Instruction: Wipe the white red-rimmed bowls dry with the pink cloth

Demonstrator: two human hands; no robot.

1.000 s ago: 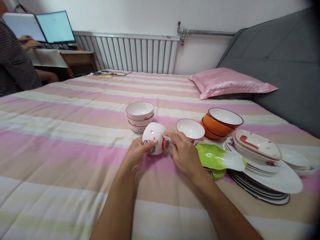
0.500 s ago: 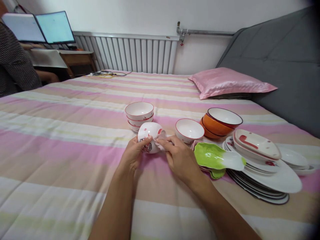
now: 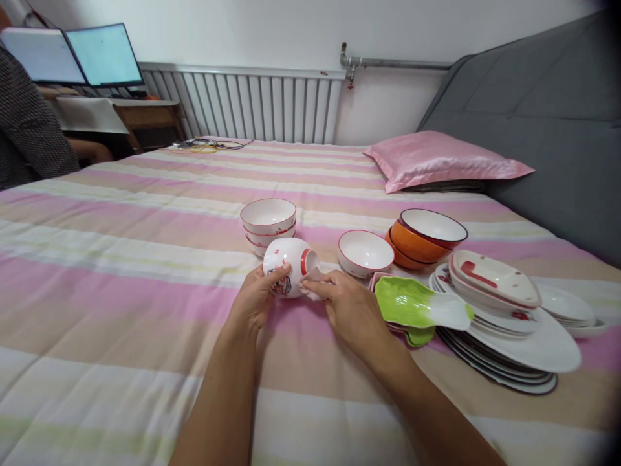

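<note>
My left hand [image 3: 256,292] grips a white bowl [image 3: 286,254] with a dark and red print, its thumb lying along the outside. The bowl is tipped on its side, its red-ringed foot turned toward my right hand [image 3: 347,301]. Pinched in the right fingers is a pale pink cloth [image 3: 313,283], pressed against the bowl near the foot. Just behind the held bowl stands a stack of red-rimmed white bowls [image 3: 268,212]. A single red-rimmed bowl [image 3: 366,251] rests upright beyond my right hand.
Right of my hands lie a green cabbage-shaped dish [image 3: 407,303], orange bowls [image 3: 407,243] and a pile of plates [image 3: 533,346]. Farther back are a pink pillow [image 3: 446,158] and cables [image 3: 208,144] on the striped bed [image 3: 121,278]. A person [image 3: 29,123] sits at monitors, far left.
The cloth and right fingers have shifted down around the bowl's foot, leaving more of the red ring showing. My left hand keeps its hold. The whole view has slid slightly.
</note>
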